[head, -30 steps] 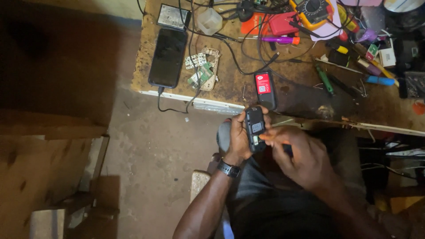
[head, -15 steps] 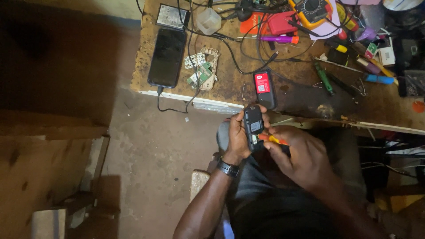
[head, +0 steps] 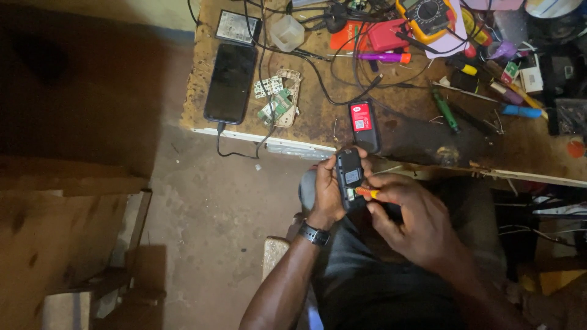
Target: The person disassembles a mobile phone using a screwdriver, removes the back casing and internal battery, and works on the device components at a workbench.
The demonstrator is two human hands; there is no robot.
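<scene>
Presently, two hands at work. Left hand (head: 326,194), wristwatch (head: 314,234) at six o'clock, wraps one small black phone (head: 350,177), back open. Right hand (head: 416,223) pinches one orange-handled screwdriver (head: 367,193), tip at the phone. On the scuffed wooden bench (head: 318,119): one glossy black smartphone (head: 230,83), one red-labelled battery (head: 363,124), one yellow multimeter (head: 427,13).

Bare forearms, a black wristwatch (head: 314,233) on the left wrist, dark grey trousers (head: 373,287)
</scene>
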